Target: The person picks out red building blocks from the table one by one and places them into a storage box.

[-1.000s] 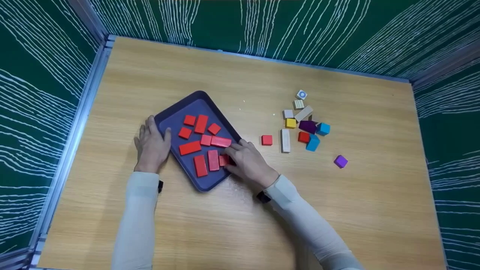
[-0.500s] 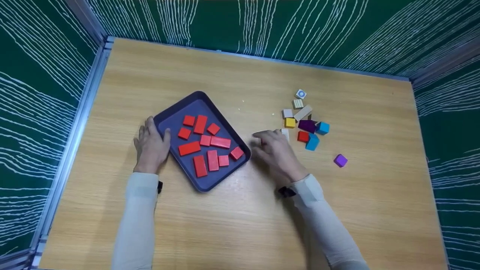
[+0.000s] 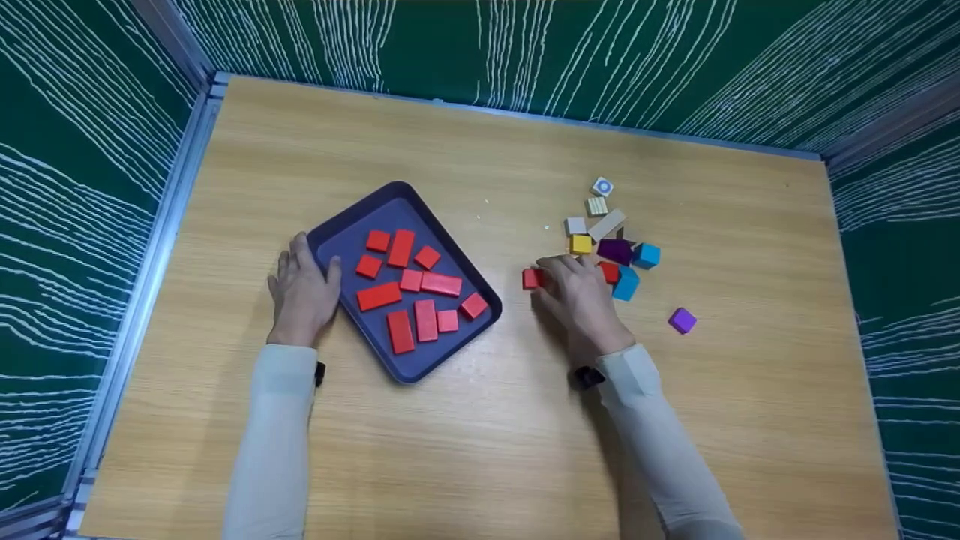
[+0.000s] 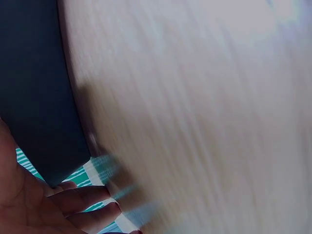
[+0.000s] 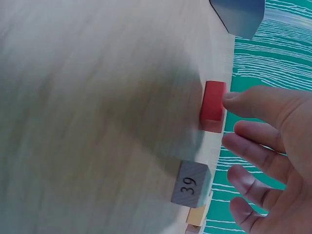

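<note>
My left hand (image 3: 304,289) rests against the left side of a dark blue tray (image 3: 360,330), fingers extended along the rim. Several red blocks (image 3: 379,296) of differing lengths lie spread inside the tray. Right of the tray, my right hand (image 3: 581,300) is low over the table beside a red block (image 3: 532,278). In the right wrist view, the thumb (image 5: 248,103) overlaps the end of that red block (image 5: 213,106), while the other fingers stay spread and loosely bent. A grey block marked 39 (image 5: 190,185) stands near the fingers; the head view has it hidden under my hand.
Past my right hand is a cluster of blocks: yellow (image 3: 580,244), dark purple (image 3: 615,251), blue (image 3: 625,285), red (image 3: 609,271) and several pale ones. A purple cube (image 3: 682,320) lies apart to the right. Green walls with white lines (image 3: 517,52) border the table (image 3: 450,457).
My right hand has let go of a red block in the tray's lower right corner and moved right to the red block on the table. My left hand has stayed at the tray.
</note>
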Demonstrator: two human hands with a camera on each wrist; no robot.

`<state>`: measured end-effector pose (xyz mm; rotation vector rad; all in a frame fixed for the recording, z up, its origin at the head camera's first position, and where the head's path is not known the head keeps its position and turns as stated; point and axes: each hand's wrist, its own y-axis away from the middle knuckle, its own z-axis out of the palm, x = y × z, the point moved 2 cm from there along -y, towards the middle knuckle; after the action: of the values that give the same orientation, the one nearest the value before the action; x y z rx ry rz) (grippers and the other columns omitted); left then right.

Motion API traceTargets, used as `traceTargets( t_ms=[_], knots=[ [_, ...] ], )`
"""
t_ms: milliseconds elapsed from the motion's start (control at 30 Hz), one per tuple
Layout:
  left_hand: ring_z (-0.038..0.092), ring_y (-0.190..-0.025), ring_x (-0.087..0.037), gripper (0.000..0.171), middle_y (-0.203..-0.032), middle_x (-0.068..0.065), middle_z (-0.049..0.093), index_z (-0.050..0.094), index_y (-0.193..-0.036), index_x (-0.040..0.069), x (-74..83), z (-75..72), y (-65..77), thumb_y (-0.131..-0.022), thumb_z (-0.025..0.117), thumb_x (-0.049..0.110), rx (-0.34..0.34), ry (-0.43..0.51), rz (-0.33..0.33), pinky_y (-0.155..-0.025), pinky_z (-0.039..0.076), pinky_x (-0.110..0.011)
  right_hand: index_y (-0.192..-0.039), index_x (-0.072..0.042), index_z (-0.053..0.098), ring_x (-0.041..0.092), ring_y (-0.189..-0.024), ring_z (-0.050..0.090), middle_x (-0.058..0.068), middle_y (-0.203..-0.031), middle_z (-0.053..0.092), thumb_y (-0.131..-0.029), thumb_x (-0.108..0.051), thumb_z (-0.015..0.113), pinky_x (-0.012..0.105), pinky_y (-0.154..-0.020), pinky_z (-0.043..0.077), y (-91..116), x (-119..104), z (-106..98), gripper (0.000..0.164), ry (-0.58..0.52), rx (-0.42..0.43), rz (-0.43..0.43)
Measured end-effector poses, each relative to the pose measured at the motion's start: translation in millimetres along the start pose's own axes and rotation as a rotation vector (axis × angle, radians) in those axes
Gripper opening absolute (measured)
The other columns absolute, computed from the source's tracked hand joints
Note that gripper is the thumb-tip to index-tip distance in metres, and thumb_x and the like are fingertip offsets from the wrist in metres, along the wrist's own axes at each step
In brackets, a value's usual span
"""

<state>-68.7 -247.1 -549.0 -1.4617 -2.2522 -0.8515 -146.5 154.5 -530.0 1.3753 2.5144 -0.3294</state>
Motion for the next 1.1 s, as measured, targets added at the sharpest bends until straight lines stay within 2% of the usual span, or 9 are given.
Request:
traceTargets(
  t_ms=[367,533,667,800,967,1100],
  knots=[
    [-0.001,-0.15,-0.042,0.079,-0.164,-0.026,0.005,-0.007,-0.159,0.003,1.7,0.3,0.4,-0.106,0.032,0.048,0.008,0.011,0.011,-0.114,-0.001,-0.068,-0.123,-0.005,0.067,0.034,-0.099,0.054,0.014,-0.116,0.067,-0.087,-0.014,0.078,0.046,-0.084,0.045,-3,1,8,0.038,0.025,-0.023,0.008],
    [-0.001,-0.15,-0.042,0.08,-0.164,-0.025,0.005,-0.007,-0.159,0.004,0.9,0.7,-0.4,-0.106,0.032,0.049,0.008,0.009,0.007,-0.114,-0.002,-0.068,-0.126,-0.006,0.065,0.032,-0.102,0.053,0.013,-0.12,0.066,-0.09,-0.016,0.076,0.045,-0.088,0.045,-3,-2,5,0.039,-0.016,-0.056,0.036],
    [-0.001,-0.15,-0.042,0.08,-0.164,-0.025,0.004,-0.007,-0.159,0.004,0.1,0.8,-0.6,-0.106,0.032,0.05,0.012,0.015,0.008,-0.114,-0.002,-0.068,-0.13,-0.007,0.063,0.028,-0.105,0.051,0.011,-0.124,0.064,-0.091,-0.019,0.076,0.043,-0.09,0.045,-2,-14,-1,0.043,-0.054,-0.068,0.05],
    [-0.001,-0.15,-0.042,0.08,-0.164,-0.025,0.005,-0.007,-0.159,0.004,-0.1,0.7,-0.7,-0.106,0.032,0.05,0.012,0.015,0.006,-0.114,-0.002,-0.067,-0.13,-0.009,0.064,0.024,-0.104,0.052,0.008,-0.124,0.064,-0.09,-0.021,0.078,0.038,-0.085,0.046,3,-34,-4,0.044,-0.091,-0.036,-0.01],
    [0.001,-0.15,-0.043,0.079,-0.163,-0.026,0.009,-0.006,-0.159,0.003,0.8,1.2,-0.6,-0.106,0.032,0.047,0.016,0.001,0.005,-0.114,0.0,-0.067,-0.123,-0.008,0.067,0.027,-0.097,0.055,0.01,-0.116,0.067,-0.088,-0.021,0.078,0.037,-0.078,0.044,7,-59,-1,0.038,-0.062,0.044,-0.147],
    [0.001,-0.15,-0.043,0.079,-0.163,-0.026,0.008,-0.005,-0.159,0.003,0.1,0.8,-0.4,-0.106,0.032,0.048,0.021,-0.002,0.004,-0.114,0.0,-0.068,-0.122,-0.008,0.068,0.026,-0.095,0.055,0.009,-0.114,0.068,-0.089,-0.025,0.078,0.036,-0.076,0.044,8,-77,4,0.038,-0.064,0.051,-0.202]
  ],
)
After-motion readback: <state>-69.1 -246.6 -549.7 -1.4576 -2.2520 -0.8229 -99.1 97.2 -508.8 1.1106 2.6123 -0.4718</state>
